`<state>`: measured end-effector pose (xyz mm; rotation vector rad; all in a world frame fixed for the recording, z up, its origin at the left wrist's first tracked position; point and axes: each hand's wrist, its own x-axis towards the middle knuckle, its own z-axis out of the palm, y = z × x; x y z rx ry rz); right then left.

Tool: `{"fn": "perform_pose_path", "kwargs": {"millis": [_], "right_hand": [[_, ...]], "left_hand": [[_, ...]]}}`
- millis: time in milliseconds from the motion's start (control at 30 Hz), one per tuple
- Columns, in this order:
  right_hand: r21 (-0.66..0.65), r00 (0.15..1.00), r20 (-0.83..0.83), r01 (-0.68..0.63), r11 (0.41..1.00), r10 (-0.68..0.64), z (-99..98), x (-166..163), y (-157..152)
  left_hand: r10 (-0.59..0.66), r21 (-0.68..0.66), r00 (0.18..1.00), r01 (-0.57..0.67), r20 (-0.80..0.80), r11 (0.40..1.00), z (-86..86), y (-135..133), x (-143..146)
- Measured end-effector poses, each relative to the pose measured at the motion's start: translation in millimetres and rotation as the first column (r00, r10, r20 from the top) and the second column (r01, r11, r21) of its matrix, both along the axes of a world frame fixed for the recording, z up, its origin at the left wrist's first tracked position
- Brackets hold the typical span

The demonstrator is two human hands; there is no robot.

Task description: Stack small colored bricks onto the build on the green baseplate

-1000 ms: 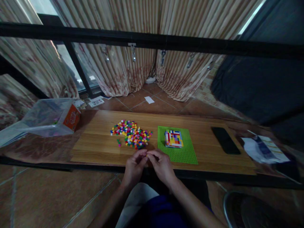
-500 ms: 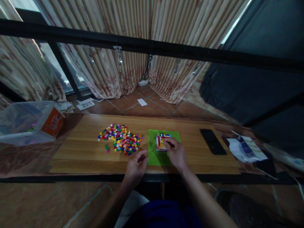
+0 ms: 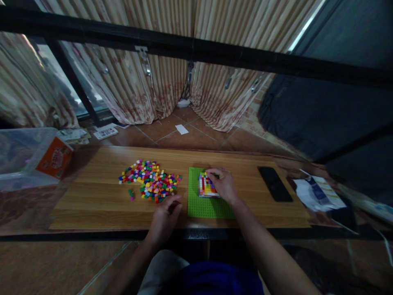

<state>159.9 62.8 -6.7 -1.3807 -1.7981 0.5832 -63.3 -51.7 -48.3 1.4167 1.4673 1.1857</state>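
Note:
A green studded baseplate (image 3: 193, 207) lies on the wooden table, with a low block of colourful toy bricks (image 3: 206, 189) built on it in red, yellow, orange, white and purple. Over the far part of this block is my right hand (image 3: 224, 183), thumb and fingertips pinched together at its top. Anything between those fingertips is too small to make out. My left hand (image 3: 166, 215) rests by the near edge of a loose pile of small bricks (image 3: 156, 182). Its fingers are curled with thumb and forefinger close together; what they hold, if anything, is hidden.
A black phone (image 3: 275, 184) lies on the table (image 3: 89, 192) to the right. Past the table's right end are papers and a plastic wrapper (image 3: 322, 192). A clear plastic bin (image 3: 24, 164) with an orange label stands at the left. A dark metal bar (image 3: 172, 41) crosses above.
My right hand has shifted toward the far side of the brick block, showing more of its near part. My left hand has moved left, away from the baseplate. The view has swung slightly.

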Motion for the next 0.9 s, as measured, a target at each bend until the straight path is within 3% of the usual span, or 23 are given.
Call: {"fn": "perform_pose_path", "kwargs": {"millis": [167,433,900], "right_hand": [[-0.058,0.999,-0.034,-0.009,0.998,0.007,0.1,0,3],[-0.326,0.981,-0.188,-0.019,0.945,-0.045,-1.3,0,12],[-0.319,0.981,-0.191,-0.04,0.947,-0.023,-6.3,2,14]], "left_hand": [[-0.013,0.03,0.998,0.015,-0.067,0.999,-0.3,-2,2],[-0.025,0.059,0.995,0.031,-0.095,0.998,0.1,-2,2],[-0.018,0.043,0.991,0.025,-0.136,0.999,1.4,-2,3]]}}
